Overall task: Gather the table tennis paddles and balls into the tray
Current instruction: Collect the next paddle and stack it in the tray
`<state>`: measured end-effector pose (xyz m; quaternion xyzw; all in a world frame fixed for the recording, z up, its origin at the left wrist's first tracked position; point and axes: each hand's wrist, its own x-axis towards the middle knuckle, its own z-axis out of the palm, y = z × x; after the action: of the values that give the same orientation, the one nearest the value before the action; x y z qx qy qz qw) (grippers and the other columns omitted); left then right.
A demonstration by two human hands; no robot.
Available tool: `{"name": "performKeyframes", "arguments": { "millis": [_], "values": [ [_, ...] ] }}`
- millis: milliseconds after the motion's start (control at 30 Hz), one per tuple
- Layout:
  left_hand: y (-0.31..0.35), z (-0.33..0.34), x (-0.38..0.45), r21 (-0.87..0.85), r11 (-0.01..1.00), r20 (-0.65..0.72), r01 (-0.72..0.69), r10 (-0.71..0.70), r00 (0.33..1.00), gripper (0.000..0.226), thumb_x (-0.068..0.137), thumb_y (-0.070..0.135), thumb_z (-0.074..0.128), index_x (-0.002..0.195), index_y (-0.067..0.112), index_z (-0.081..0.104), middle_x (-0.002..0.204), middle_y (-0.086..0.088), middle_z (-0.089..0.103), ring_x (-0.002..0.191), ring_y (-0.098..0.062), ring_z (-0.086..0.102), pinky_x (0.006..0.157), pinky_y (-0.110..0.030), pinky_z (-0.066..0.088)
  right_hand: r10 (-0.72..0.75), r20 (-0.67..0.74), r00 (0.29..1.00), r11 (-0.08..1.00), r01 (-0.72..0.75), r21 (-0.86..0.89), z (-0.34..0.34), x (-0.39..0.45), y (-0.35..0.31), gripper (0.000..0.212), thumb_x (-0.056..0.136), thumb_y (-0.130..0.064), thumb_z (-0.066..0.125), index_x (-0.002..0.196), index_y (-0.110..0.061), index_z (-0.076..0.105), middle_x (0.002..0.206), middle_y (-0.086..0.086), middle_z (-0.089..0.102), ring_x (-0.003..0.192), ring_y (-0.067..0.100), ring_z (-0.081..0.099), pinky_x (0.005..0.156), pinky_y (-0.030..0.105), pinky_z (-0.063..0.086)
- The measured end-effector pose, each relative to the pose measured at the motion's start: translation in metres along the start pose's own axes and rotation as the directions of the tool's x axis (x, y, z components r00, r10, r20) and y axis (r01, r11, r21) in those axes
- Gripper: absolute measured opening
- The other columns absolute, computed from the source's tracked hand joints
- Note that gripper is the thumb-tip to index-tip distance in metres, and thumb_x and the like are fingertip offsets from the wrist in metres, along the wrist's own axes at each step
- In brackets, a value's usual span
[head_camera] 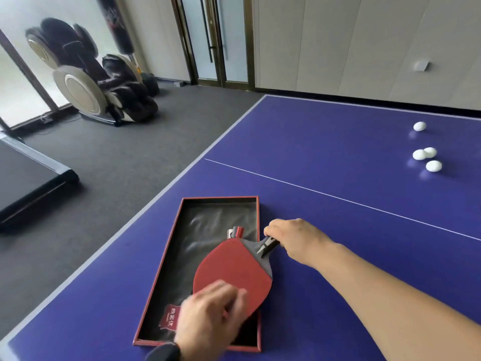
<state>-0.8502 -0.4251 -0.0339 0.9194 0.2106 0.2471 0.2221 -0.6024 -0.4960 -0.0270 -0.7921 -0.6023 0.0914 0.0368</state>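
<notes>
From the head view, the right hand [291, 238] pinches the handle of a red paddle [234, 272] whose blade lies over the tray [156, 256], handle jutting past its right rim. The left hand [208, 313], blurred, presses curled fingers on the blade's near edge. A second paddle's handle [235, 231] shows beneath. Four balls [426, 155] sit well apart, far right on the desk [338, 165]. Risk, I judge: the blade catching the rim or riding up on the lower paddle. The tray lies near the desk's left edge; open room lies right
</notes>
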Motion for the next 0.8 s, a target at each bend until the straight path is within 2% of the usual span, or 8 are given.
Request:
{"name": "performKeyframes", "arguments": {
  "millis": [100, 167, 233, 400, 500, 567, 667, 800],
  "values": [
    [-0.04, -0.01, 0.018, 0.01, 0.945, -0.091, 0.328, -0.326, 0.941, 0.012, 0.089, 0.042, 0.058, 0.096, 0.033, 0.064, 0.095, 0.017, 0.062, 0.085, -0.007, 0.061, 0.073, -0.029, 0.052, -0.116, 0.037, 0.993, 0.992, 0.118, -0.052, 0.009, 0.023, -0.014, 0.046, 0.083, 0.013, 0.039, 0.113, -0.017, 0.057, 0.108, 0.002, 0.054, 0.09, 0.029, 0.057, 0.069, 0.038, 0.046],
    [-0.06, -0.005, 0.022, 0.016, 0.864, -0.01, 0.504, -0.504, 0.864, 0.042, 0.087, 0.049, 0.057, 0.126, 0.035, 0.053, 0.126, 0.015, 0.054, 0.115, -0.011, 0.052, 0.097, -0.032, 0.045, -0.176, 0.01, 0.984, 0.983, 0.176, -0.049, 0.015, 0.038, -0.022, 0.047, 0.085, 0.013, 0.038, 0.116, -0.017, 0.056, 0.111, 0.0, 0.054, 0.091, 0.027, 0.057, 0.074, 0.039, 0.049],
    [-0.072, 0.003, 0.023, 0.021, 0.793, 0.092, 0.609, -0.608, 0.788, 0.063, 0.085, 0.056, 0.054, 0.141, 0.031, 0.041, 0.139, 0.009, 0.049, 0.126, -0.013, 0.048, 0.105, -0.033, 0.041, -0.212, -0.026, 0.977, 0.977, 0.212, -0.018, 0.021, 0.054, -0.029, 0.05, 0.086, 0.013, 0.038, 0.122, -0.018, 0.056, 0.117, -0.001, 0.053, 0.096, 0.025, 0.055, 0.082, 0.039, 0.05],
    [-0.077, 0.024, 0.021, 0.155, 0.729, 0.226, 0.667, -0.683, 0.694, 0.066, 0.082, 0.06, 0.055, 0.139, 0.03, 0.043, 0.13, 0.003, 0.053, 0.122, -0.019, 0.052, 0.1, -0.032, 0.042, -0.108, 0.024, 0.994, 0.993, 0.106, 0.054, 0.042, 0.078, -0.044, 0.042, 0.092, 0.004, 0.037, 0.126, -0.014, 0.053, 0.148, 0.008, 0.032, 0.122, 0.033, 0.044, 0.092, 0.046, 0.048],
    [-0.074, 0.032, 0.024, 0.209, 0.705, 0.227, 0.677, -0.709, 0.668, 0.058, 0.08, 0.063, 0.056, 0.129, 0.033, 0.05, 0.131, 0.005, 0.045, 0.122, -0.021, 0.046, 0.098, -0.035, 0.044, 0.015, 0.028, 0.999, 0.99, -0.019, 0.141, 0.055, 0.075, -0.047, 0.042, 0.09, 0.004, 0.038, 0.125, -0.016, 0.051, 0.133, 0.011, 0.039, 0.101, 0.04, 0.056, 0.079, 0.043, 0.048],
    [-0.072, 0.036, 0.027, 0.234, 0.709, 0.232, 0.665, -0.705, 0.67, 0.057, 0.083, 0.058, 0.057, 0.133, 0.035, 0.044, 0.14, 0.007, 0.04, 0.127, -0.024, 0.043, 0.101, -0.036, 0.041, 0.083, 0.019, 0.996, 0.979, -0.085, 0.185, 0.058, 0.072, -0.052, 0.043, 0.086, 0.006, 0.04, 0.121, -0.016, 0.05, 0.122, 0.011, 0.043, 0.088, 0.04, 0.058, 0.069, 0.041, 0.043],
    [-0.076, 0.041, 0.029, 0.189, 0.723, 0.278, 0.665, -0.688, 0.67, 0.062, 0.09, 0.047, 0.055, 0.145, 0.032, 0.031, 0.15, 0.003, 0.04, 0.132, -0.023, 0.046, 0.109, -0.033, 0.035, 0.166, 0.007, 0.986, 0.966, -0.164, 0.199, 0.061, 0.066, -0.055, 0.039, 0.085, 0.006, 0.042, 0.119, -0.012, 0.049, 0.122, 0.014, 0.043, 0.092, 0.041, 0.06, 0.069, 0.041, 0.041],
    [-0.078, 0.04, 0.038, 0.176, 0.739, 0.316, 0.65, -0.668, 0.674, 0.058, 0.088, 0.046, 0.059, 0.142, 0.037, 0.038, 0.148, 0.008, 0.043, 0.131, -0.018, 0.046, 0.107, -0.032, 0.037, 0.218, 0.004, 0.976, 0.946, -0.212, 0.243, 0.064, 0.053, -0.047, 0.032, 0.087, 0.005, 0.043, 0.116, -0.007, 0.05, 0.122, 0.018, 0.042, 0.093, 0.042, 0.059, 0.068, 0.04, 0.038]
  ]
}}
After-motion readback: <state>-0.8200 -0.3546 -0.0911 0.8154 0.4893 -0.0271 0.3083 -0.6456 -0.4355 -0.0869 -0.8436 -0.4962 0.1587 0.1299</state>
